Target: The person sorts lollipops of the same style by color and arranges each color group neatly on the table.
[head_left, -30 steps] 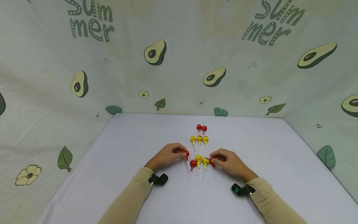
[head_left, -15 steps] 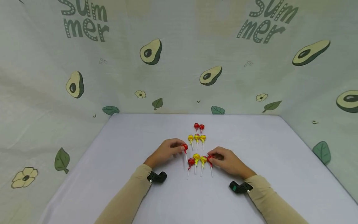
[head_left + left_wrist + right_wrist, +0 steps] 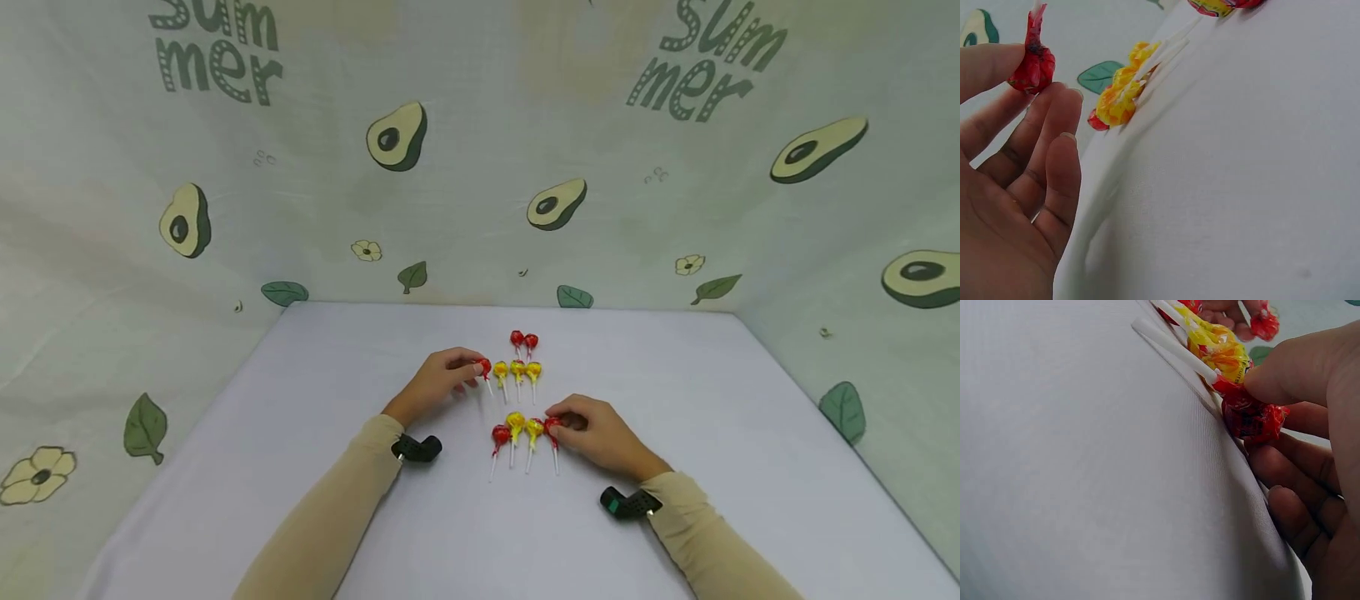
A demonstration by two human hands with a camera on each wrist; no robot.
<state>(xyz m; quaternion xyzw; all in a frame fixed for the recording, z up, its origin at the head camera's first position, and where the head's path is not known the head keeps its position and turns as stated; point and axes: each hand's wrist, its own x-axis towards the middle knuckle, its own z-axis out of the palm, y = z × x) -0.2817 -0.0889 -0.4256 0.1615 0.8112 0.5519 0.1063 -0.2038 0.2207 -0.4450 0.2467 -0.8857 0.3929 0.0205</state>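
Fingers (image 3: 1035, 115) of the left hand (image 3: 437, 385) are pinching a red lollipop (image 3: 484, 367) just left of the yellow lollipops (image 3: 517, 369) on the white tabletop (image 3: 315, 467); the right hand (image 3: 600, 435) is pinching another red lollipop (image 3: 1250, 414) ending the near row.

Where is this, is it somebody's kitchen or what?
Probably not a kitchen: it looks like a small set-up booth. A white-covered table is walled on three sides by an avocado-print cloth, and only lollipops lie on it, between the two hands.
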